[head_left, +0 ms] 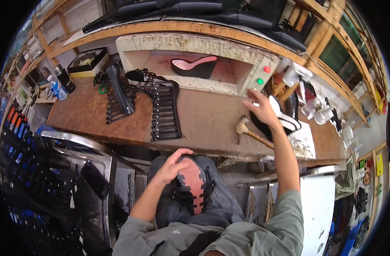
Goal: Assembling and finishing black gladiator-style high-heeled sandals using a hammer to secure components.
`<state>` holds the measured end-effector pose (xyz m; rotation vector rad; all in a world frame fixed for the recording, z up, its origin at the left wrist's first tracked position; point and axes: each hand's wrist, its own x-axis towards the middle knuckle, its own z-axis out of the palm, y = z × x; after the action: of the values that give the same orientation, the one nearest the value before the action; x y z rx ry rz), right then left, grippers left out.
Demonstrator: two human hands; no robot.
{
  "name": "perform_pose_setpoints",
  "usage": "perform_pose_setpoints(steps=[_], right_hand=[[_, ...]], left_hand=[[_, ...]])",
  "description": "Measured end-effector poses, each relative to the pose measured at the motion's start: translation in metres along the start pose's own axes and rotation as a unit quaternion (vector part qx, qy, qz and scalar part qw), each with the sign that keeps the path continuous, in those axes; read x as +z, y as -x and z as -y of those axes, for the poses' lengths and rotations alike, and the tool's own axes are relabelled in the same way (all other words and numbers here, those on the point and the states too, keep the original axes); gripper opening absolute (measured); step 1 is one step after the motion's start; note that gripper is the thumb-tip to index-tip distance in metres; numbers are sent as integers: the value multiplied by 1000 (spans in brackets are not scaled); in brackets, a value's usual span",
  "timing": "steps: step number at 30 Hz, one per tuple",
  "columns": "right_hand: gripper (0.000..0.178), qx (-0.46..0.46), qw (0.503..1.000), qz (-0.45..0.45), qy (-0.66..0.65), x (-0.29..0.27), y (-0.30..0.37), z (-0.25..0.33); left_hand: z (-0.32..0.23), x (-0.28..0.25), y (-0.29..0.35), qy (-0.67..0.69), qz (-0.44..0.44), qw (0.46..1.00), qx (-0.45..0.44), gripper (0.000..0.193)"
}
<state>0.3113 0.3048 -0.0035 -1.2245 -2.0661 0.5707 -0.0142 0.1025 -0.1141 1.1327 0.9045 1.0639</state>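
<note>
While its toe end is covered by the half-curled left hand, a strappy black shoe is supported on the lap just below that hand, its pink insole turned upward and edged by dark strap ends. Whether it is firmly gripped cannot be told. Little weight is to be expected, with a fairly stiff insole and soft, easily snagged straps; it is best grasped by the toe and firm edges, not by a strap. The right hand is held loosely open, nothing seen in it, near a green button. Below that hand, a hammer is laid on the workbench.
</note>
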Motion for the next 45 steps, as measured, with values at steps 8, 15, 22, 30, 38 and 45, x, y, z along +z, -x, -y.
perform_pose_setpoints(steps=[8,15,22,30,38,45], right_hand=[[79,142,966,-58,-207,129,-222,-54],[57,26,963,-127,-236,135,-215,-52],[57,50,969,-140,-197,70,-36,7],[82,-45,976,-207,51,77,118,55],[65,-124,978,-162,33,74,200,150],[18,120,901,-181,-375,-29,119,70]], left_hand=[[52,-46,14,126,-58,990,-39,28],[37,-62,23,126,-17,988,-84,43],[22,-43,35,81,-9,996,-18,41],[-79,19,43,-59,-94,988,110,30],[-151,93,25,56,-92,978,177,38],[-92,-22,-54,-193,-238,951,53,49]])
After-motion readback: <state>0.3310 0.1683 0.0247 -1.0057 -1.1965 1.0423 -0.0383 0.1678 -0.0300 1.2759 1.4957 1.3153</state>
